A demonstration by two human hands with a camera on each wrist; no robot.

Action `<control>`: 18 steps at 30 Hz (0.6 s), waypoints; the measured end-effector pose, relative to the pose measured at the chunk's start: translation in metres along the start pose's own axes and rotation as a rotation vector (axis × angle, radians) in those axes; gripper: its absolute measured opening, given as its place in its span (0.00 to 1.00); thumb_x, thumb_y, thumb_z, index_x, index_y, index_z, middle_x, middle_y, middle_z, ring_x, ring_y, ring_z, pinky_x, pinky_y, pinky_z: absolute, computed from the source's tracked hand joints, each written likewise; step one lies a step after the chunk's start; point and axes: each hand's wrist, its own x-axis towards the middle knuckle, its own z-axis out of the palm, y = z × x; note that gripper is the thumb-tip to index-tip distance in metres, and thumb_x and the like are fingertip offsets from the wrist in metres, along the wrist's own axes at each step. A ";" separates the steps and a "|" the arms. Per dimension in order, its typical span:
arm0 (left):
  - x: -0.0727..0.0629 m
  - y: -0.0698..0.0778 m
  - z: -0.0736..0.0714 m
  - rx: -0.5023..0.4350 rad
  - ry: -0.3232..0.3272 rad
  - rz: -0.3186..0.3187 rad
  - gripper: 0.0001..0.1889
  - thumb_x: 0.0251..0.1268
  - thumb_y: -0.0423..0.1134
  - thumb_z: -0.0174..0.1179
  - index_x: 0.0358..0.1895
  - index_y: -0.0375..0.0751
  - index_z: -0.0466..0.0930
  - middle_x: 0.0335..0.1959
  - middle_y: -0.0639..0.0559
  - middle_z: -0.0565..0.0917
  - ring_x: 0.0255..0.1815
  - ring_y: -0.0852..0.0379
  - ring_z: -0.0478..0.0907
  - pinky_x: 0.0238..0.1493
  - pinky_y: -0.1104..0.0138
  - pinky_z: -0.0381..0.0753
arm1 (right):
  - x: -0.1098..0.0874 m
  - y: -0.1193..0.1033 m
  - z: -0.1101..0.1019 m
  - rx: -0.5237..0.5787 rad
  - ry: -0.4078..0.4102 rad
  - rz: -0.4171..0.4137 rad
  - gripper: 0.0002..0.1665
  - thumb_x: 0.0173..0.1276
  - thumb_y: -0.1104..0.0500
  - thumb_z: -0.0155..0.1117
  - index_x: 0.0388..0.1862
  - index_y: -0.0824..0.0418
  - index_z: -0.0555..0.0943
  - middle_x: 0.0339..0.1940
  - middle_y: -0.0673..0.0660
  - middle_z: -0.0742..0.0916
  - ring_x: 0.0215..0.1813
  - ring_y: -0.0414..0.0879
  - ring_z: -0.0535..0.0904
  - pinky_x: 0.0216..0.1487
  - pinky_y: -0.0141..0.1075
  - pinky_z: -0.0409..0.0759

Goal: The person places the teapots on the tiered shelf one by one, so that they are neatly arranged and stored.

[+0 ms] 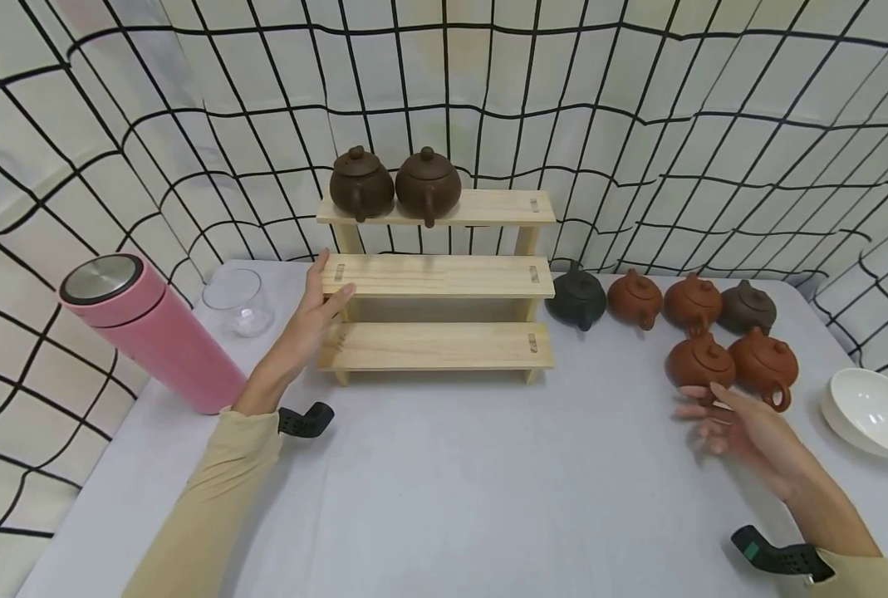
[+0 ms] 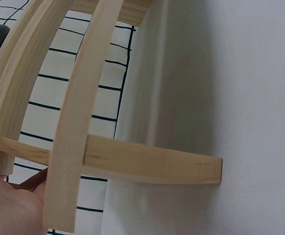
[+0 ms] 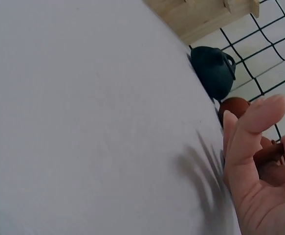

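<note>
Head view: we find the left hand (image 1: 301, 320) gripping the left end of the smooth, pale wooden rack (image 1: 436, 276); the right hand (image 1: 753, 440), fingers loosely parted, is at a squat reddish teapot (image 1: 701, 360) on the white tabletop (image 1: 488, 490). We judge a light pinch, clear of the neighbouring teapot (image 1: 762, 363), advisable.

Left wrist view: a square-cut, grained leg (image 2: 152, 160).

Right wrist view: we cannot tell whether fingertips touch clay.

We see dark brown teapots (image 1: 428, 184) on the pale, grained shelf (image 1: 436, 276); right of it, a blackish teapot (image 1: 576, 297) and orange-brown teapots (image 1: 634, 297); left of it, a pink bottle (image 1: 170, 345); behind it, a black grid (image 1: 445, 107).
</note>
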 end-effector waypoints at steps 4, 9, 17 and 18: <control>0.000 0.000 0.000 0.003 -0.003 -0.003 0.42 0.87 0.44 0.42 0.84 0.45 0.19 0.85 0.45 0.24 0.85 0.51 0.22 0.82 0.52 0.28 | 0.002 0.001 0.007 0.135 0.009 0.020 0.24 0.89 0.48 0.40 0.53 0.49 0.87 0.46 0.50 0.90 0.36 0.41 0.79 0.32 0.31 0.77; 0.000 0.000 -0.001 0.017 -0.003 -0.003 0.42 0.87 0.45 0.41 0.84 0.46 0.19 0.85 0.46 0.23 0.84 0.52 0.21 0.82 0.51 0.26 | 0.002 -0.002 0.018 0.175 0.097 0.050 0.21 0.88 0.47 0.43 0.48 0.50 0.85 0.43 0.48 0.87 0.37 0.42 0.78 0.33 0.32 0.77; 0.000 0.000 0.000 0.014 -0.004 -0.005 0.42 0.87 0.44 0.41 0.84 0.46 0.19 0.85 0.45 0.23 0.85 0.51 0.21 0.82 0.52 0.27 | 0.001 -0.004 0.034 0.192 0.147 0.026 0.19 0.88 0.47 0.44 0.48 0.53 0.81 0.41 0.50 0.84 0.37 0.42 0.77 0.35 0.32 0.76; 0.000 0.001 0.000 0.017 -0.004 -0.006 0.42 0.87 0.45 0.41 0.84 0.46 0.19 0.85 0.45 0.23 0.84 0.51 0.21 0.82 0.51 0.27 | 0.001 -0.005 0.036 0.166 0.143 0.001 0.19 0.88 0.47 0.44 0.48 0.54 0.81 0.40 0.50 0.84 0.36 0.42 0.77 0.34 0.32 0.77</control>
